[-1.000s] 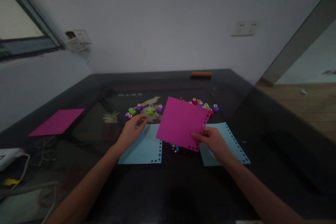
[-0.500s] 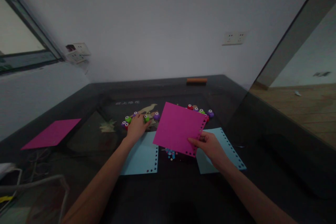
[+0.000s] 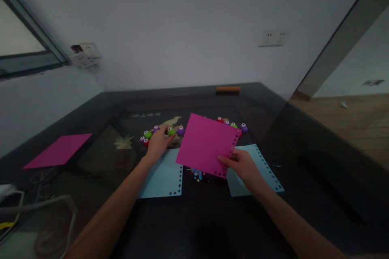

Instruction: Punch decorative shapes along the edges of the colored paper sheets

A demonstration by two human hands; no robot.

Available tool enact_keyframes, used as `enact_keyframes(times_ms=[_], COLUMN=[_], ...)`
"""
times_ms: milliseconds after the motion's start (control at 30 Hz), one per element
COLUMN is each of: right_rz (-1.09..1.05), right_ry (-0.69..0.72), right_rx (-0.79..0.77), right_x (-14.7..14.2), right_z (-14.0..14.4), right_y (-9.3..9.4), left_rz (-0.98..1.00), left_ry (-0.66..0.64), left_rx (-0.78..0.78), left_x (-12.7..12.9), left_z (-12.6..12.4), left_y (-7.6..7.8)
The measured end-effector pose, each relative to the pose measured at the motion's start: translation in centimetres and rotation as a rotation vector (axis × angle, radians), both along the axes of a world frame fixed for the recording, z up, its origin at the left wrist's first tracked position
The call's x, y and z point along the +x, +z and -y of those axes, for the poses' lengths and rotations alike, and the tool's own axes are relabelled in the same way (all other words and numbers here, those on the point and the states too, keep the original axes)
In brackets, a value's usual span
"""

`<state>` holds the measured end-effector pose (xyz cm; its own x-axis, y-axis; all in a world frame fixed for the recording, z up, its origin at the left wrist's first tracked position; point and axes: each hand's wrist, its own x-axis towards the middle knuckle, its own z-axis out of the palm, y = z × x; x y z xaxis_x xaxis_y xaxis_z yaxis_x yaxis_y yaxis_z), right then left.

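Observation:
My right hand [image 3: 241,166] grips a magenta paper sheet [image 3: 203,143] by its lower right, thumb on top. Small shaped holes run along the sheet's right edge and part of its bottom edge. On the left, my left hand [image 3: 159,141] has its thumb and fingers around a green paper punch [image 3: 170,131] with a big eye on it. A purple punch [image 3: 180,130] stands just right of it, and several more punches [image 3: 147,134] cluster to the left. Under the magenta sheet are a left light blue sheet [image 3: 162,180] and a right light blue sheet [image 3: 238,184], both with punched edges.
Tiny blue cut-outs [image 3: 198,175] lie between the blue sheets. More punches [image 3: 233,125] stand behind the magenta sheet. Another magenta sheet [image 3: 59,150] lies at far left, a brown roll [image 3: 228,89] at the table's back edge. A pale bent tube [image 3: 39,204] is at lower left.
My left hand has closed around the green punch and raised it slightly. My right hand and the magenta sheet stay nearly still. The whole view has shifted a little.

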<state>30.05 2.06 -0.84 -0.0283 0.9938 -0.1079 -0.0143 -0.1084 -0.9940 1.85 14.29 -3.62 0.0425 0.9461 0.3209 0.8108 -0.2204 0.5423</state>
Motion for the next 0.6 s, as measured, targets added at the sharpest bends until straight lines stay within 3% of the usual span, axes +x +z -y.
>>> enact_keyframes(times_ms=[200,333,367,467,600], right_rz=[-0.105,-0.195,-0.221,-0.266,-0.282], right_ry=[-0.033,-0.056,-0.061,-0.081,-0.083], right_rx=[0.021,-0.016,-0.027,-0.05,-0.081], right_x=[0.2,0.7,0.8,0.9,0.5], right_z=[-0.1,-0.2,-0.2,-0.2,0.1], right_y=[0.2,0.3,0.4,0.7,1.0], left_rz=[0.361,0.538,0.586,0.968,1.216], left_ry=[-0.183,-0.262,-0.27,-0.282,-0.291], left_rx=[0.011,-0.071,-0.109,-0.388,-0.579], left_x=[2.0,4.0,4.5,5.6,6.4], left_z=[1.3,4.5,5.6,8.9,11.9], left_y=[1.7,2.8,2.9,3.1,3.0])
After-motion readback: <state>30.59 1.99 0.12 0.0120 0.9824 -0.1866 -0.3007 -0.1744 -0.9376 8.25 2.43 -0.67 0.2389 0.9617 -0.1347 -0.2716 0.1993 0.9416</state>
